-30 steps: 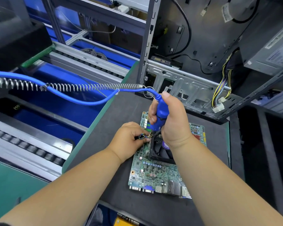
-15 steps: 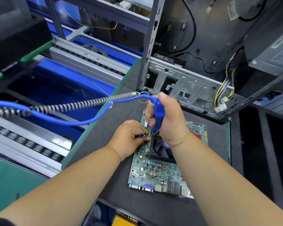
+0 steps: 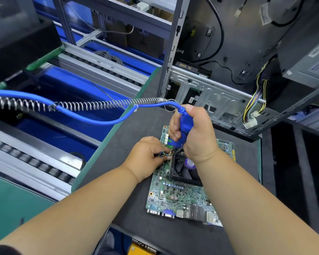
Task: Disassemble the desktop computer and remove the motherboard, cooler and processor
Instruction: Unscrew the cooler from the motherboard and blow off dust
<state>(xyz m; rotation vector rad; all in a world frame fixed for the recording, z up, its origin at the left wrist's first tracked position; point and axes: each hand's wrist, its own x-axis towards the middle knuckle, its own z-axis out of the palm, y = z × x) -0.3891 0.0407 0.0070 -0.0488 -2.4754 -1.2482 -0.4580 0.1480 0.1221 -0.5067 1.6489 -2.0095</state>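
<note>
A green motherboard [image 3: 180,197] lies flat on the dark bench mat, its port row toward me. A black cooler fan [image 3: 184,172] with a purple hub label sits on the board. My right hand [image 3: 195,137] grips a blue powered screwdriver [image 3: 185,122] upright, its tip down at the fan's far left corner. My left hand [image 3: 147,153] rests on the board's left edge and pinches the fan's thin coloured wires [image 3: 163,153]. The processor is hidden under the cooler.
The open computer case [image 3: 219,100] stands behind the board, with a yellow and black power cable bundle [image 3: 254,107] hanging inside. The tool's blue hose and coiled spring [image 3: 92,105] stretch off to the left. A roller conveyor [image 3: 35,162] and blue bins lie left of the bench.
The hose and spring have swung a little at the left. Both hands hold nearly the same spots at the fan corner.
</note>
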